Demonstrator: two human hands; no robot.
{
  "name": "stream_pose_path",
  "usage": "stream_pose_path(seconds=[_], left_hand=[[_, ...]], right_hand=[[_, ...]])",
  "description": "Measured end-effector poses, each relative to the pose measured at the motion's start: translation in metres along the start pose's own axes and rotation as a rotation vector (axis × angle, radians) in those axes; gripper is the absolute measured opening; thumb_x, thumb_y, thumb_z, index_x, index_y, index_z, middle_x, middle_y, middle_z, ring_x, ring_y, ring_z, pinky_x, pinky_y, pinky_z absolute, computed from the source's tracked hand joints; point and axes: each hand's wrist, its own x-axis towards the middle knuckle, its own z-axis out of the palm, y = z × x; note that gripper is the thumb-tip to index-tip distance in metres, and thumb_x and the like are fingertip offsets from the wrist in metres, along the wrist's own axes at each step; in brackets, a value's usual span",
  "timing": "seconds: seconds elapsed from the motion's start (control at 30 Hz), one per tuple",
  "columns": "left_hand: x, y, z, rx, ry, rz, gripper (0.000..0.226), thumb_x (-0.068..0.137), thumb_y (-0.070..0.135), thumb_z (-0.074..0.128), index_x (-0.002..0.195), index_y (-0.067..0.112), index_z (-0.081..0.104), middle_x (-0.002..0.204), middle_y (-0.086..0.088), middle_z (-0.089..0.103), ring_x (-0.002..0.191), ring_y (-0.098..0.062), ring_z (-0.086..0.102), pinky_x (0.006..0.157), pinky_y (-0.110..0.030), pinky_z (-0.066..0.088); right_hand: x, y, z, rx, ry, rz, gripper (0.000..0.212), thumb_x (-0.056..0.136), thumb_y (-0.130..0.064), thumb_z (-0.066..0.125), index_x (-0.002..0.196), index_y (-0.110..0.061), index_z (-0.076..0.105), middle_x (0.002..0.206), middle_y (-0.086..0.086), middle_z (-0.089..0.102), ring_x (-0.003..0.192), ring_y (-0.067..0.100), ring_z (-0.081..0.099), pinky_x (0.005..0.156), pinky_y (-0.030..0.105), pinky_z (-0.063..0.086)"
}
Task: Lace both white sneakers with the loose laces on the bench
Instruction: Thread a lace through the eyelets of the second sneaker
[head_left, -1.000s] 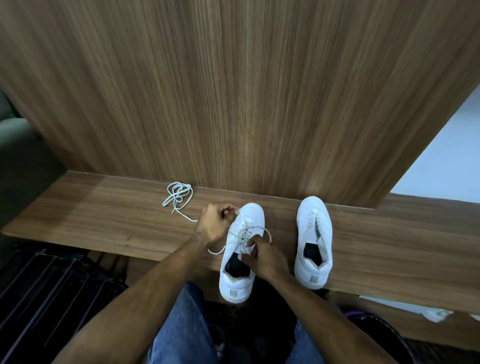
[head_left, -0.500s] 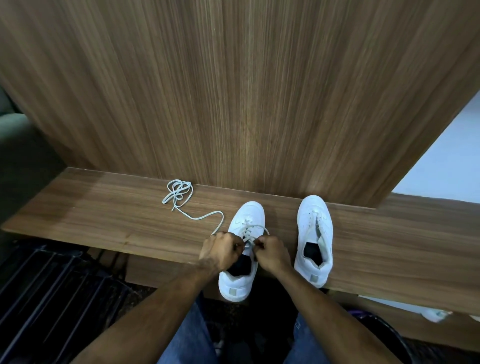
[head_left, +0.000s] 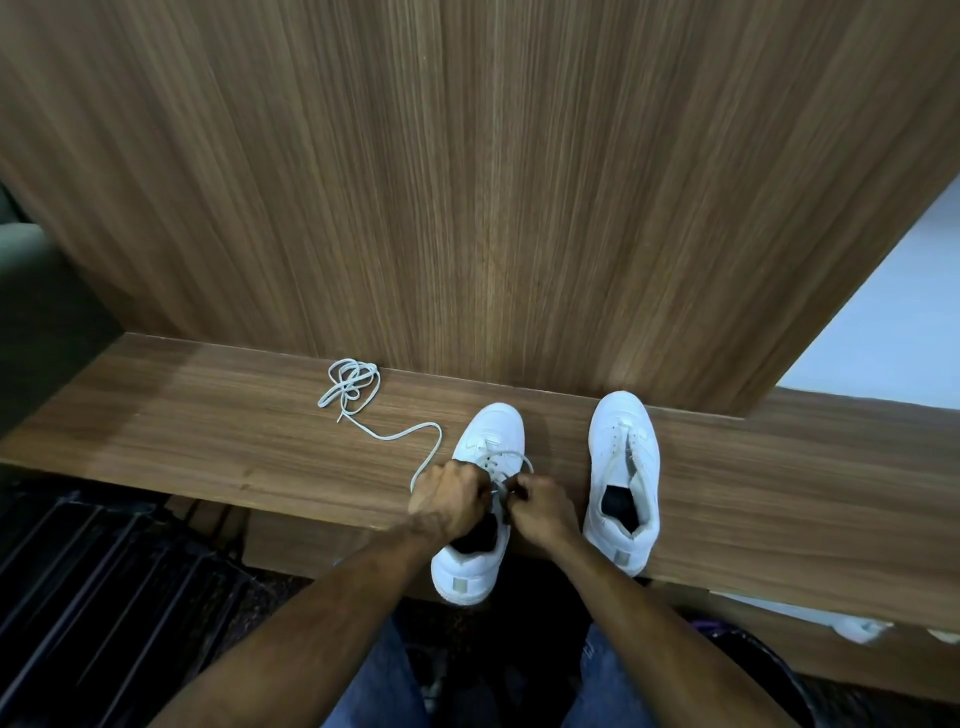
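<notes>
Two white sneakers stand on the wooden bench (head_left: 208, 431), toes toward the wall. The left sneaker (head_left: 491, 431) has a white lace (head_left: 498, 460) crossing its upper eyelets, and its heel hangs over the bench edge. My left hand (head_left: 449, 496) and my right hand (head_left: 540, 506) sit together over its tongue, each with fingers curled pinching the lace. The right sneaker (head_left: 623, 467) has bare eyelets and an open tongue. A loose lace (head_left: 350, 387) lies bunched at the back left, one end trailing toward my left hand.
A tall wood panel (head_left: 467, 182) rises right behind the bench. A dark slatted rack (head_left: 93, 597) lies below on the left. More white shoes (head_left: 857, 626) peek out under the bench at the right. My knees in jeans are at the bottom.
My left hand came back from near the sneaker's toe to its tongue, meeting my right hand. The loose lace's trailing end now lies uncovered on the bench.
</notes>
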Motion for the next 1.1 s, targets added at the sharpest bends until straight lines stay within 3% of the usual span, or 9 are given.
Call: stream_pose_path(seconds=[0.13,0.27,0.47,0.63,0.73,0.9,1.0,1.1], left_hand=[[0.006,0.003,-0.005,0.077,-0.018,0.062,0.028,0.092,0.032,0.046,0.107,0.018,0.065,0.114,-0.011,0.066,0.104,-0.035,0.062,0.081,-0.038,0.048],[0.004,0.004,-0.004,0.041,-0.033,0.020,0.029,0.091,0.035,0.046,0.107,0.019,0.066,0.114,-0.011,0.065,0.104,-0.036,0.061,0.082,-0.039,0.047],[-0.003,0.004,-0.001,-0.261,-0.043,-0.169,0.026,0.085,0.037,0.054,0.102,0.025,0.069,0.112,-0.009,0.067,0.108,-0.033,0.061,0.083,-0.034,0.047],[-0.004,-0.001,0.001,-0.422,-0.047,-0.168,0.018,0.079,0.035,0.058,0.091,0.033,0.071,0.099,-0.004,0.072,0.099,-0.029,0.065,0.080,-0.035,0.053],[-0.006,-0.003,0.003,-0.350,-0.019,-0.133,0.019,0.082,0.034,0.056,0.095,0.031,0.070,0.103,-0.004,0.071,0.101,-0.030,0.063,0.080,-0.033,0.051],[-0.004,0.003,-0.002,-0.017,0.026,0.008,0.030,0.092,0.036,0.044,0.109,0.019,0.062,0.120,-0.006,0.062,0.108,-0.034,0.060,0.082,-0.038,0.046],[-0.002,0.007,-0.001,0.009,-0.016,-0.001,0.031,0.092,0.036,0.045,0.110,0.018,0.062,0.120,-0.008,0.063,0.110,-0.034,0.060,0.084,-0.038,0.046],[-0.002,0.004,-0.003,-0.040,-0.042,-0.026,0.030,0.091,0.035,0.045,0.106,0.018,0.064,0.118,-0.009,0.064,0.110,-0.035,0.059,0.087,-0.038,0.046]], right_hand=[[-0.001,0.000,-0.004,0.057,-0.034,-0.012,0.029,0.090,-0.021,0.052,0.111,-0.024,0.071,0.117,0.002,0.068,0.111,0.023,0.061,0.090,0.032,0.047],[0.001,0.002,-0.002,0.162,-0.074,0.014,0.030,0.087,-0.013,0.049,0.100,-0.023,0.074,0.099,0.002,0.073,0.097,0.020,0.067,0.089,0.036,0.051],[0.004,0.003,0.001,0.080,-0.063,0.011,0.026,0.086,-0.023,0.052,0.104,-0.028,0.071,0.108,-0.004,0.071,0.100,0.018,0.065,0.088,0.034,0.050],[0.004,0.008,0.003,0.105,-0.070,-0.002,0.027,0.084,-0.025,0.053,0.103,-0.031,0.071,0.106,-0.003,0.072,0.100,0.019,0.066,0.091,0.036,0.050],[0.004,0.010,0.004,0.099,-0.067,-0.007,0.028,0.084,-0.026,0.052,0.104,-0.032,0.071,0.106,-0.003,0.072,0.101,0.020,0.066,0.090,0.036,0.051],[0.005,0.006,0.004,0.015,-0.046,0.009,0.028,0.088,-0.027,0.054,0.112,-0.034,0.068,0.118,-0.005,0.067,0.109,0.020,0.062,0.087,0.029,0.047],[0.004,0.007,0.003,-0.001,-0.035,0.013,0.029,0.088,-0.026,0.054,0.113,-0.033,0.067,0.119,-0.003,0.067,0.111,0.021,0.061,0.088,0.030,0.046],[0.004,0.006,0.003,0.030,-0.032,0.013,0.024,0.088,-0.027,0.054,0.106,-0.032,0.069,0.108,-0.004,0.071,0.104,0.019,0.065,0.087,0.031,0.049]])
